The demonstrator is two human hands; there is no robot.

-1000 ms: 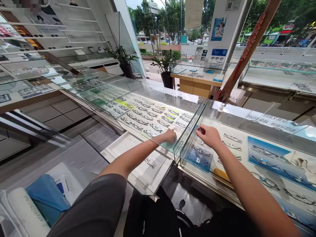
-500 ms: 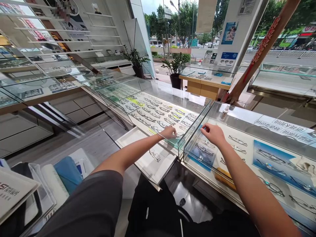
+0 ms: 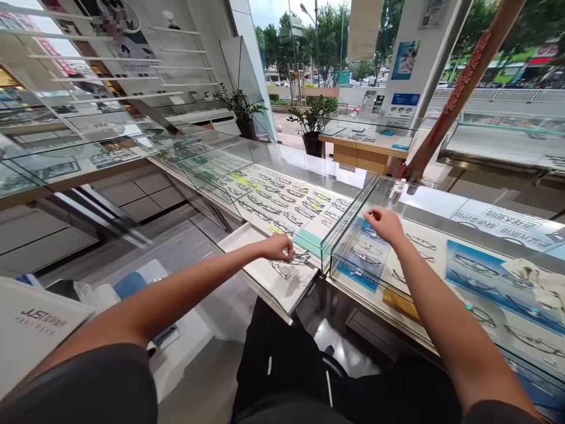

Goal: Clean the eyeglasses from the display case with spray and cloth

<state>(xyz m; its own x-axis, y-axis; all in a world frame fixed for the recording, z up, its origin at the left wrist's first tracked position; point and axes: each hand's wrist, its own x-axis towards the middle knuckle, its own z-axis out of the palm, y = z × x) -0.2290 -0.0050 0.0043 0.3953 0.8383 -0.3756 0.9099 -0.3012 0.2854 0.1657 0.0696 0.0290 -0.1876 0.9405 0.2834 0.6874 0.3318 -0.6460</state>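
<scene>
My left hand point(image 3: 279, 248) is closed in a pinch on a pair of eyeglasses point(image 3: 302, 258), held over the pulled-out white drawer point(image 3: 304, 288). Another pair of glasses point(image 3: 281, 270) lies in that drawer, just below the hand. My right hand point(image 3: 385, 224) is loosely curled above the glass top of the right display case, with nothing visible in its fingers. Beneath it, inside the case, several eyeglasses point(image 3: 365, 257) lie on blue and white boards.
To the left, the long glass case holds rows of glasses point(image 3: 265, 194). A small spray bottle point(image 3: 397, 192) stands on the right case, and a crumpled pale cloth point(image 3: 541, 282) lies farther right. A white printed bag or box point(image 3: 39, 330) is at lower left.
My left hand has drawn back from the long case to over the drawer, now with eyeglasses showing in its fingers. My right hand stays nearly in place, still curled.
</scene>
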